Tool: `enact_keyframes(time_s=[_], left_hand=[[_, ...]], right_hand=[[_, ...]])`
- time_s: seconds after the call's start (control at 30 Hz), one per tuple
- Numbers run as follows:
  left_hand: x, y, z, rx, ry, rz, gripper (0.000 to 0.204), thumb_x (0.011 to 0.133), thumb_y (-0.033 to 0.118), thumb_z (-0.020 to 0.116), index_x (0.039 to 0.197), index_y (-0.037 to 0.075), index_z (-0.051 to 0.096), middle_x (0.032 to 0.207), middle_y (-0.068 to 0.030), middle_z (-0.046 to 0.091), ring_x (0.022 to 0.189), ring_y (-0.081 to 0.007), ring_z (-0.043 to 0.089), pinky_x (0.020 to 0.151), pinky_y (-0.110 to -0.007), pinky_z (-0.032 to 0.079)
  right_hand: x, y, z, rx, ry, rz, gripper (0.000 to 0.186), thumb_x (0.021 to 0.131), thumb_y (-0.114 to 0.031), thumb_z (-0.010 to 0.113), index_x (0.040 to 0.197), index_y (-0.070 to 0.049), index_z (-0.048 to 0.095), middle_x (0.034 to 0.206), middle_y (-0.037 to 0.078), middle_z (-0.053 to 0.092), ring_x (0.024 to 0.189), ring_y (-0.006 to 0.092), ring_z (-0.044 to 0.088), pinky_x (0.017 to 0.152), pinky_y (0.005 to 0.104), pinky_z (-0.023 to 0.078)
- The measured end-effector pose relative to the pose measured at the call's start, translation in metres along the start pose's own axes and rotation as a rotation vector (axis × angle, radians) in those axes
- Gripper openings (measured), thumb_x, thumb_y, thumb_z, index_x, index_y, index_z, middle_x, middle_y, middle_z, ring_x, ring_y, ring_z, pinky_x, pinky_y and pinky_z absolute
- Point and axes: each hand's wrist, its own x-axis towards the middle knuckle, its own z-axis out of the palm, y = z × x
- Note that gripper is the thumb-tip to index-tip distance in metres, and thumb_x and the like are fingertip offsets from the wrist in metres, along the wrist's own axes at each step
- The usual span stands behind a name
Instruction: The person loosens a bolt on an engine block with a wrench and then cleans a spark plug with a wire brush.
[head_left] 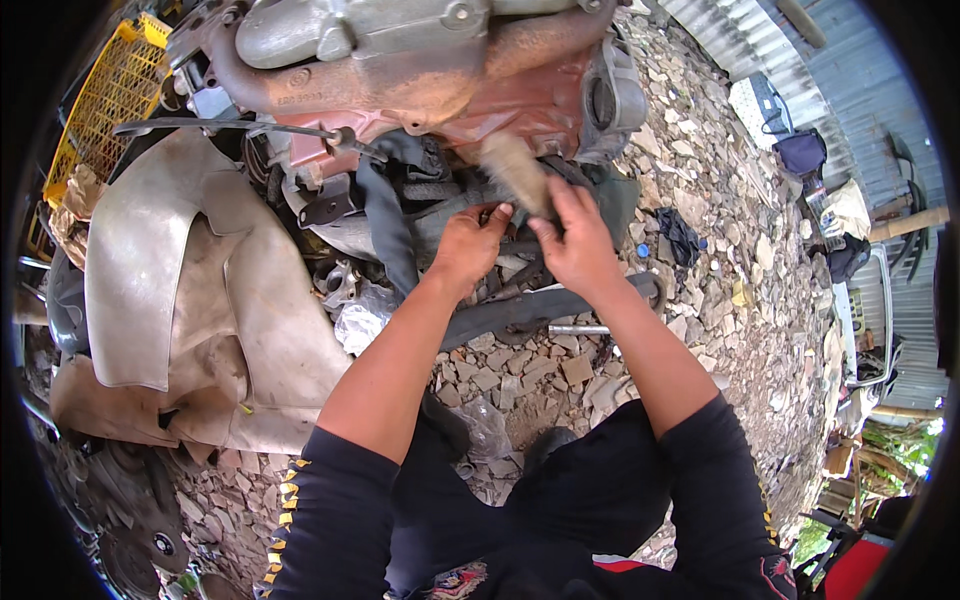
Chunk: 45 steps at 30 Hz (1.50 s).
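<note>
The right hand (578, 245) is closed around the lower end of a tan, brush-like piece (512, 165), which is blurred and may be a brush. That piece slants up and to the left, right in front of the engine (400, 78). The left hand (470, 248) is just beside the right one, thumb and fingers drawn close together; whether it grips anything small and dark there, I cannot tell.

Around the hands lie dark, greasy parts, with a grey strap (383, 225) hanging down to the left of the left hand. Below the hands a dark curved band (545, 308) runs across, and a short metal rod (578, 330) lies just beneath it. A clear plastic bag (366, 320) sits left of the left wrist.

Further left, a large beige sheet (135, 270) is draped in folds, with a yellow crate (105, 95) beyond it. To the right, broken stone (720, 330) covers the ground, bearing a crumpled black cloth (680, 236), and a corrugated metal wall (850, 65) stands at the far edge.
</note>
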Motion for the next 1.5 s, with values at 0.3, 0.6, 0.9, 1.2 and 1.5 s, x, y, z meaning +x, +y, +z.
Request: enact_keyframes(time_s=[0.3, 0.6, 0.9, 1.2, 1.5], left_hand=[[-0.002, 0.005, -0.005, -0.025, -0.075, -0.059, 0.041, 0.096, 0.044, 0.057, 0.097, 0.003, 0.064, 0.067, 0.0005, 0.05, 0.052, -0.009, 0.039, 0.05, -0.028, 0.038], [-0.004, 0.001, -0.004, -0.255, -0.111, -0.076, 0.038, 0.098, 0.038, 0.056, 0.106, 0.002, 0.059, 0.074, -0.0009, 0.053, 0.047, -0.0086, 0.035, 0.048, -0.028, 0.033], [-0.013, 0.02, -0.014, -0.439, -0.233, -0.072, 0.04, 0.099, 0.042, 0.054, 0.117, 0.006, 0.058, 0.079, 0.0061, 0.049, 0.049, -0.0046, 0.032, 0.058, -0.027, 0.04], [-0.019, 0.015, -0.011, -0.374, -0.292, -0.082, 0.04, 0.1, 0.044, 0.05, 0.114, 0.007, 0.058, 0.076, 0.0069, 0.046, 0.049, -0.0046, 0.03, 0.06, -0.027, 0.039], [-0.024, 0.025, -0.024, -0.435, -0.335, -0.045, 0.037, 0.101, 0.038, 0.051, 0.121, 0.007, 0.058, 0.078, 0.0066, 0.048, 0.049, -0.0039, 0.032, 0.065, -0.028, 0.045]], right_hand=[[0.004, 0.006, -0.013, 0.028, 0.208, -0.004, 0.053, 0.085, -0.012, 0.067, 0.133, -0.002, 0.046, 0.112, 0.023, 0.056, 0.101, 0.0425, 0.057, 0.087, 0.0449, 0.047], [-0.005, 0.011, -0.009, 0.051, 0.135, 0.125, 0.053, 0.084, -0.011, 0.067, 0.133, -0.002, 0.046, 0.114, 0.023, 0.053, 0.102, 0.0429, 0.057, 0.087, 0.044, 0.047], [-0.012, 0.049, -0.009, 0.036, 0.204, 0.149, 0.048, 0.084, -0.009, 0.067, 0.128, -0.004, 0.049, 0.108, 0.022, 0.056, 0.098, 0.0441, 0.056, 0.084, 0.0458, 0.047], [-0.007, 0.033, -0.006, 0.004, 0.13, 0.108, 0.052, 0.084, -0.01, 0.068, 0.13, -0.001, 0.046, 0.114, 0.023, 0.054, 0.103, 0.0448, 0.056, 0.086, 0.0459, 0.047], [-0.009, 0.048, 0.0, -0.074, 0.065, 0.138, 0.054, 0.083, -0.011, 0.069, 0.131, -0.001, 0.047, 0.115, 0.024, 0.056, 0.105, 0.0442, 0.056, 0.088, 0.0447, 0.048]])
